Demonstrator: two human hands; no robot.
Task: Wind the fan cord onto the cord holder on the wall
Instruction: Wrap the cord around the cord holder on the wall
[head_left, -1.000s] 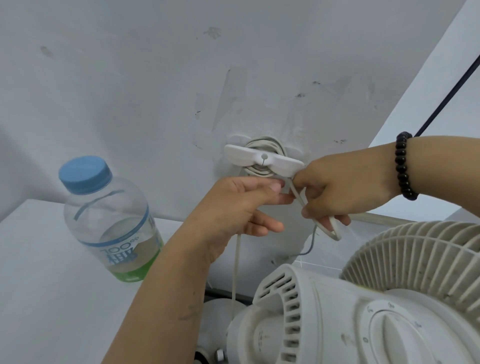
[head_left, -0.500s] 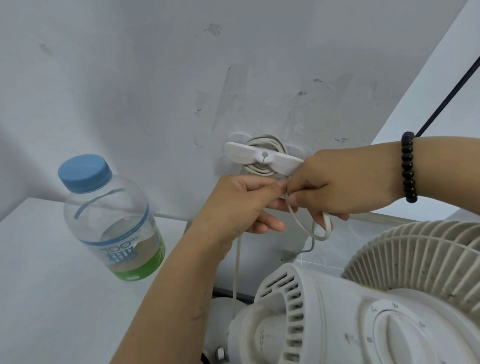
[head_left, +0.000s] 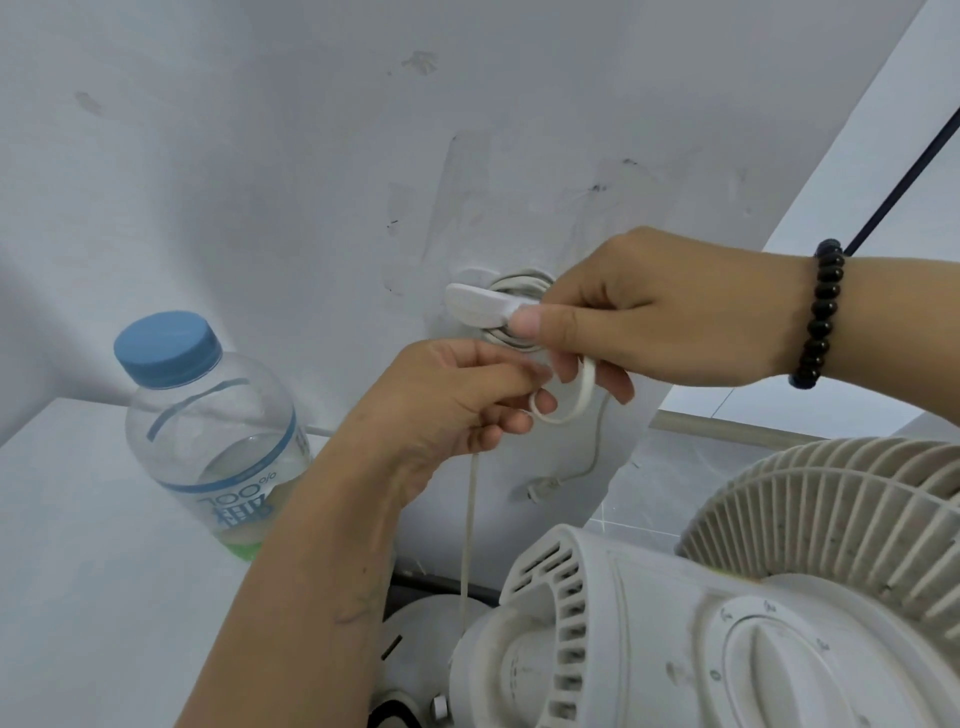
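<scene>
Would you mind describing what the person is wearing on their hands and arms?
Both forearms are bare, with no sleeves or gloves in view. The right hand has a bracelet of round black beads at the wrist. The left hand wears nothing visible.

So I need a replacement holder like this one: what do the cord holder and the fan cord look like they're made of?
The cord holder looks like moulded white plastic: smooth, matte, with rounded edges. The fan cord looks like a flat wire in a soft off-white rubbery or vinyl jacket, since it bends into a tight loop between the left hand and right hand.
</scene>
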